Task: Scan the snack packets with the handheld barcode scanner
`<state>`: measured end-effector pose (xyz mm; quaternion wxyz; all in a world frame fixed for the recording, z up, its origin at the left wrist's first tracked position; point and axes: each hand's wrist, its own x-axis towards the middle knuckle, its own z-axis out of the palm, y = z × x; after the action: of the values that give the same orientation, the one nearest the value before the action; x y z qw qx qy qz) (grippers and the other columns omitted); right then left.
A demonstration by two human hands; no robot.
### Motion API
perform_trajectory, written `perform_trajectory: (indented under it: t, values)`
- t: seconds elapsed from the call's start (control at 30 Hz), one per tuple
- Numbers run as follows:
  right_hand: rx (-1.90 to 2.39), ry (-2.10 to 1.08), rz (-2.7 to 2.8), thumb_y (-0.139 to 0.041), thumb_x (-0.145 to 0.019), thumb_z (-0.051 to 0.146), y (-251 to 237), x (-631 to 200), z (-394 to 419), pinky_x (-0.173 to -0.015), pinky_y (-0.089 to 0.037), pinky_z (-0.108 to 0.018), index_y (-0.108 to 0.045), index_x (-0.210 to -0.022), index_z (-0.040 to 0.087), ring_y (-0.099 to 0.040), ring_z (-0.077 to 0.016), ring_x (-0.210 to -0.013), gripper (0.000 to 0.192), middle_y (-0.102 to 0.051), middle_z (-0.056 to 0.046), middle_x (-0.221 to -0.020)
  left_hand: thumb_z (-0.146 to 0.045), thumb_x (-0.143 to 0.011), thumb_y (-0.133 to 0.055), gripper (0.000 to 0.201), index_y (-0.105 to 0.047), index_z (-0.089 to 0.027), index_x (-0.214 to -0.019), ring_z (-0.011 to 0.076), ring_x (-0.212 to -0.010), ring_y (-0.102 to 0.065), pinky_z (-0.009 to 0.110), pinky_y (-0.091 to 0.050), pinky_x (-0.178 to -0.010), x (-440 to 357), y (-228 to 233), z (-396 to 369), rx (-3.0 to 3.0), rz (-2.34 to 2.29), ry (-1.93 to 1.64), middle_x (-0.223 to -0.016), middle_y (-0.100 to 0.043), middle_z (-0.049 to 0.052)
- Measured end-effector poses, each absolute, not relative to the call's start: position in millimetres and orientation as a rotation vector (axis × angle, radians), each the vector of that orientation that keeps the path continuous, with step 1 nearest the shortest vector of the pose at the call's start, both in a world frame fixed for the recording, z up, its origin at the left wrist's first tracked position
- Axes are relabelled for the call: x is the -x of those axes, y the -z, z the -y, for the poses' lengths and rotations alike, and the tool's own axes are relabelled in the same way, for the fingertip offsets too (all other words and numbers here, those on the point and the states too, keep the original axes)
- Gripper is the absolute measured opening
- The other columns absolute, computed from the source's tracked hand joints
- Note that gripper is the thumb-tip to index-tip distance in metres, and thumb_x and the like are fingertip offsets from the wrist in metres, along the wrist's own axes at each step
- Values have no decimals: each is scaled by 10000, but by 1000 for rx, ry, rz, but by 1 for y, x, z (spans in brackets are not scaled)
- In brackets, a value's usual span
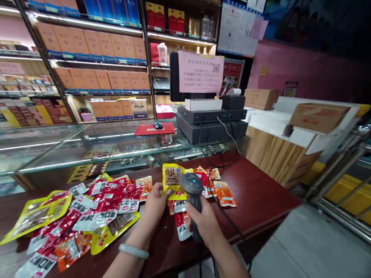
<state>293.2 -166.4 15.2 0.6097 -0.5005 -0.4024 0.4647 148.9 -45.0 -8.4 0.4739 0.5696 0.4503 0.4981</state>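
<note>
My left hand point(156, 201) pinches the lower left edge of a yellow snack packet point(171, 177), held up above the table. In my right hand point(207, 221) is a black barcode scanner point(192, 184), gripped by its handle, with a small blue light on top. Its head covers the packet's right part. Beneath and behind both hands lie red and white snack packets point(182, 226) and an orange packet point(225, 193). Left of my left hand spreads a loose pile of red, orange and yellow packets point(105, 201).
The dark red table point(261, 190) carries the packets and the scanner's cable point(229, 220). Beyond it stand a glass display counter point(78, 147), a monitor with a pink notice point(199, 74) and a black cash drawer point(207, 130). A metal railing point(364, 181) is at the right.
</note>
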Motion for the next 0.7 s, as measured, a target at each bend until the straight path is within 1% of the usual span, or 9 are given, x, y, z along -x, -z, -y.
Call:
perform_trajectory:
  t: [0.07, 0.17, 0.3, 0.4, 0.53, 0.7]
  values:
    - [1150, -1079, 942, -726, -805, 567, -17, -286, 162, -401, -405, -228, -562, -1059, 217, -457, -122, -351, 463, -521, 111, -435, -463, -694, -826, 391, -581, -220, -877, 145, -544, -593, 246, -451, -521, -138, 4, 51, -1360, -1092, -1218, -692, -675, -23]
    - [1157, -1080, 955, -720, -788, 573, -18, -275, 158, -383, -401, -228, -540, -1004, 225, -450, -120, -335, 448, -507, 117, -425, -435, -684, -821, 373, -582, -225, -879, 143, -518, -565, 264, -480, -546, -125, -5, 59, -1331, -1075, -1226, -627, -624, -51]
    - [1128, -1119, 972, -713, -785, 578, -20, -265, 155, -375, -414, -224, -519, -992, 232, -451, -116, -329, 447, -505, 125, -433, -430, -679, -810, 389, -588, -225, -924, 161, -545, -582, 288, -499, -593, -114, -16, 63, -1341, -1106, -1219, -617, -599, -54]
    - [1120, -1145, 983, -713, -793, 575, -24, -261, 156, -382, -423, -223, -514, -1001, 234, -442, -111, -328, 446, -504, 129, -433, -454, -691, -790, 406, -580, -220, -947, 152, -537, -562, 271, -456, -564, -110, -20, 65, -1359, -1162, -1182, -620, -596, -53]
    - [1147, -1146, 1019, -699, -811, 559, -30, -259, 158, -392, -437, -232, -506, -999, 234, -460, -118, -333, 423, -509, 131, -437, -494, -676, -776, 442, -568, -221, -954, 113, -493, -501, 243, -385, -506, -104, -16, 67, -1330, -1166, -1169, -660, -646, -39]
    - [1161, -1141, 1109, -687, -855, 530, -30, -256, 163, -415, -426, -225, -509, -988, 233, -480, -119, -352, 371, -510, 128, -439, -558, -647, -787, 493, -525, -231, -907, 102, -486, -500, 235, -393, -498, -67, -14, 70, -1247, -1264, -1271, -645, -612, -54]
